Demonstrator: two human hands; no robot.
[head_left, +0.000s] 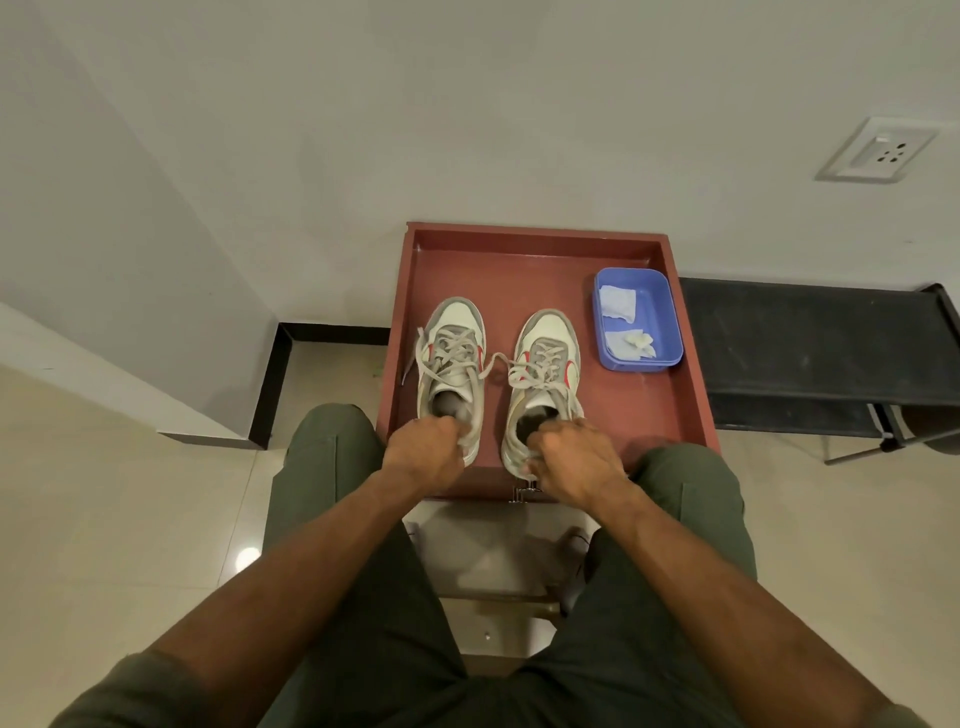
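Mostly hidden heels: left hand (423, 449) grips the left sneaker (453, 358) at its heel, right hand (577, 457) grips the right sneaker (546, 371) likewise, fingertips out of sight. Both sneakers stand side by side in the red tray (535, 232).

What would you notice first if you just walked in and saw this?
Two white and grey sneakers catch the eye first, side by side in the red tray: the left hand grips the heel of the left sneaker and the right hand grips the heel of the right sneaker. A blue tub with white cloths sits at the tray's right side.
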